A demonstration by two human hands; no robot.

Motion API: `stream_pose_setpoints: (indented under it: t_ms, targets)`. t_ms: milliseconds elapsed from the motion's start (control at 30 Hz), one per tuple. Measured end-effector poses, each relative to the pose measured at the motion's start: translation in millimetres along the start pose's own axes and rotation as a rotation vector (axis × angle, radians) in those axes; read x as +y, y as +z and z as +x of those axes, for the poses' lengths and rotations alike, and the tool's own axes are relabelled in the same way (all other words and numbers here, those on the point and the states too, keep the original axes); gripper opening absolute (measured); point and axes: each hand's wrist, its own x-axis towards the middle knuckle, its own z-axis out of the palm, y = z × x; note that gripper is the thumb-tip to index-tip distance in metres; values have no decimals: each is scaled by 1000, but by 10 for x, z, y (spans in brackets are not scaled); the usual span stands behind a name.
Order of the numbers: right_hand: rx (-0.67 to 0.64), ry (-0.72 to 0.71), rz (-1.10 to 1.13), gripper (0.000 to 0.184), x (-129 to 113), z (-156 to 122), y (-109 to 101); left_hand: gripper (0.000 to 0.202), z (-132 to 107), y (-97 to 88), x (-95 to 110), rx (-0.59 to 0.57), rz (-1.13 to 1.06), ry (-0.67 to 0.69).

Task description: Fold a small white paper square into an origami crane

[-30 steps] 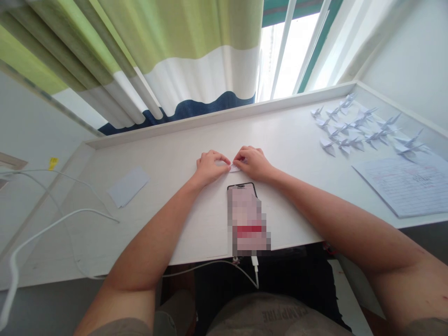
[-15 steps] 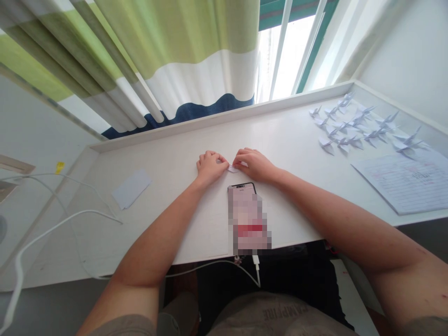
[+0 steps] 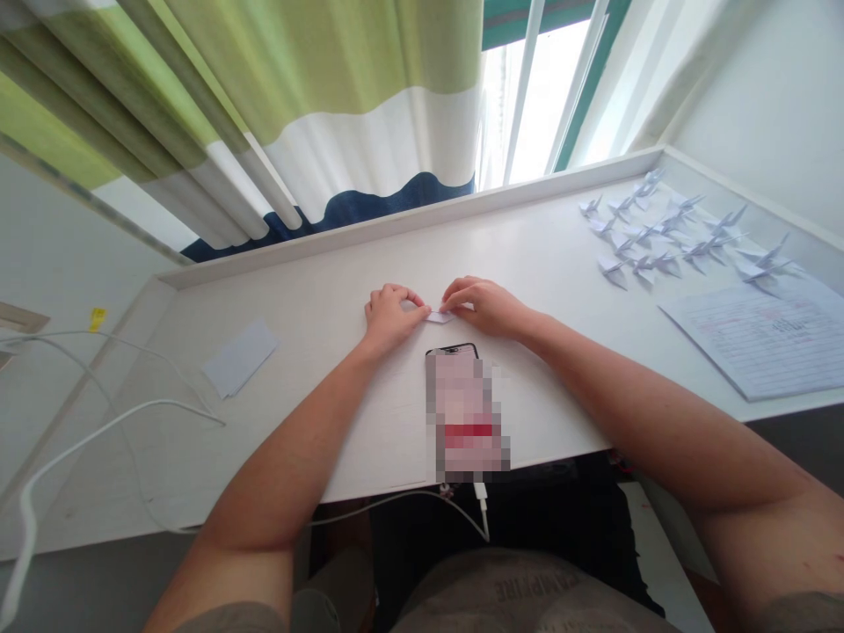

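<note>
A small piece of folded white paper (image 3: 440, 317) lies on the white desk between my two hands, partly covered by my fingers. My left hand (image 3: 394, 314) pinches its left end between thumb and forefinger, the other fingers curled. On the opposite end, my right hand (image 3: 484, 306) grips with thumb and fingertips pressed together. Just below the paper, towards me, rests a phone (image 3: 465, 413) with a blurred screen and a white cable plugged into its lower end.
Several folded paper cranes (image 3: 665, 233) stand at the back right, beside a written sheet (image 3: 765, 338). A small stack of white paper (image 3: 241, 359) lies to the left. A white cable (image 3: 125, 406) loops over the desk's left side. Curtains (image 3: 369, 105) hang behind the raised back edge.
The view has shifted slightly. My right hand's fingers have lifted and bent a little; both hands stay at the folded paper, which shows a bit more between them.
</note>
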Motion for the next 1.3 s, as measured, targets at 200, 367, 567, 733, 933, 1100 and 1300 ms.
stream_pose_setpoints:
  t_ms: [200,367,567,733,933,1100,1300]
  targets:
    - [-65,19,-52,35,-53,-40,-57,12,11,35,13,18,32,-13]
    - [-72,18,-43,31,-92,-82,-87,8,4,22,-56,50,-35,62]
    - [-82,-25,-82,24,-59,-90,-96,23,-92,-27,-125,33,-10,360]
    - [-69,-67,-87,23,-32,-89,-108,21,-119,-63,-117,-27,161,525]
    - [-60,-114,-104,22,-50,-85,-114,15,-107,-71,-118,-36,180,598]
    - [-91,-107,-89,19,-47,-73,-99,13,-66,-30,-143,-44,126,609]
    - [-79,-82,-106,19,-35,-54,-81,13,-19,-3,-172,-55,144,616]
